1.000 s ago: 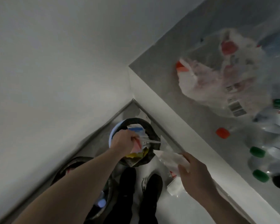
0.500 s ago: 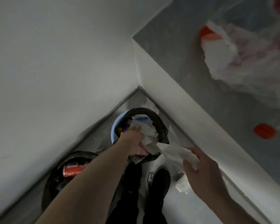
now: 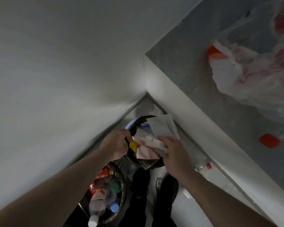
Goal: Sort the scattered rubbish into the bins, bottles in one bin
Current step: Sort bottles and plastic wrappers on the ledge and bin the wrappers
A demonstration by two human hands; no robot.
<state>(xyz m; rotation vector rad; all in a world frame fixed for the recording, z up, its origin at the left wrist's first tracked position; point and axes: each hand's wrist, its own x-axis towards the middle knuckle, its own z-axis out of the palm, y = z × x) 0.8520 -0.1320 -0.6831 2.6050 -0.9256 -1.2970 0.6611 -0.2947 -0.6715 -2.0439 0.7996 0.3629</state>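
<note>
A blue bin with a black liner stands in the floor corner, full of paper and wrappers. My right hand grips a bundle of white paper wrappers and holds it on top of the bin's contents. My left hand is at the bin's left rim with its fingers curled over the liner edge. Nearer to me on the left, a dark mesh bin holds several plastic bottles and a red can. A clear bottle with a red cap lies on the floor by the wall to the right.
A grey table top fills the upper right, with a crumpled plastic bag and a red-capped bottle on it. White walls close in the corner. My black shoes stand right in front of the bins.
My right hand has carried the white wrappers left and forward onto the blue bin. My left hand has pulled out of the rubbish to the bin's left rim. The view tilted down.
</note>
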